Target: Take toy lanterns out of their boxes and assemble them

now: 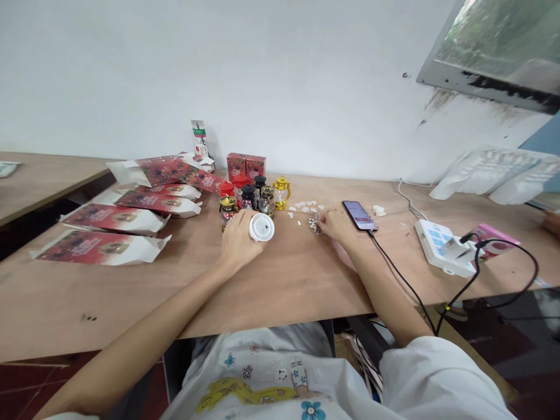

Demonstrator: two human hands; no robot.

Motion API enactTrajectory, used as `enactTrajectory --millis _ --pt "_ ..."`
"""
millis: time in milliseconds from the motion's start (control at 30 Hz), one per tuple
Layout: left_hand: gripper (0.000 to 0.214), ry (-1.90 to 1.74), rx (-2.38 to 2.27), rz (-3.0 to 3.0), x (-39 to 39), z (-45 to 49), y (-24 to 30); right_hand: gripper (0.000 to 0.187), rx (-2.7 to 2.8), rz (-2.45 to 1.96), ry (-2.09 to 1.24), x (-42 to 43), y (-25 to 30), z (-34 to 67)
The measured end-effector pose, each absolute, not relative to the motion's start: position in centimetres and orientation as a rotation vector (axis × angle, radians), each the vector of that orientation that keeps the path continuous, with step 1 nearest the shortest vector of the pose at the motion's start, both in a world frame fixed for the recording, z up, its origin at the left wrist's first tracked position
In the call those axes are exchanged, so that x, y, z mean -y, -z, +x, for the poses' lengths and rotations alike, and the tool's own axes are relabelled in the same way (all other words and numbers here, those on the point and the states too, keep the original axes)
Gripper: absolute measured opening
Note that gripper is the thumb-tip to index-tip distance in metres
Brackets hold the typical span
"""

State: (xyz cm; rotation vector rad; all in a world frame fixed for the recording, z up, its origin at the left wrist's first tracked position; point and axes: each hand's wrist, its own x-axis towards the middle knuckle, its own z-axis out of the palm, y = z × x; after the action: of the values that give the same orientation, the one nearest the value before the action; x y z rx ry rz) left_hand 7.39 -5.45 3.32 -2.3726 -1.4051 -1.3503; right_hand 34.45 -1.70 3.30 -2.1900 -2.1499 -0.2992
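Observation:
My left hand point(238, 239) is closed round a small round white piece point(261, 227), its flat face turned toward me, just in front of a cluster of tiny lanterns point(254, 195) in red, black and gold. My right hand point(333, 224) rests on the wooden table point(284, 280) with its fingertips pinched in a scatter of small white bits point(306, 208). What the fingertips hold is too small to name. A phone point(359, 214) lies just right of that hand, with a black cable plugged into it.
Several flat red-and-white packages point(118, 219) lie at the left. Two small red boxes point(245, 166) stand against the wall. A white power strip point(441, 245) with a charger sits at the right, beside a pink packet point(494, 239). Another person's hand point(552, 221) shows at the far right edge.

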Motion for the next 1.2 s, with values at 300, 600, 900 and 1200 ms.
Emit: enactTrajectory --millis 300,600,900,1200 --pt "0.024 1.337 1.411 -2.367 5.4 7.3 -3.3 0.032 1.844 -2.17 0.369 0.9 -2.9 35.7" --pt "0.025 1.346 1.446 -2.372 5.4 7.5 -3.3 0.038 1.334 -2.048 0.221 -0.2 -2.7 38.5" --pt "0.022 1.354 1.453 -2.38 5.6 7.4 -3.7 0.029 0.937 -1.627 -0.21 -2.3 -0.8 41.7" --pt "0.024 1.343 1.472 -2.383 5.7 7.5 -3.7 0.014 0.992 -1.696 -0.125 -3.1 0.2 43.5"
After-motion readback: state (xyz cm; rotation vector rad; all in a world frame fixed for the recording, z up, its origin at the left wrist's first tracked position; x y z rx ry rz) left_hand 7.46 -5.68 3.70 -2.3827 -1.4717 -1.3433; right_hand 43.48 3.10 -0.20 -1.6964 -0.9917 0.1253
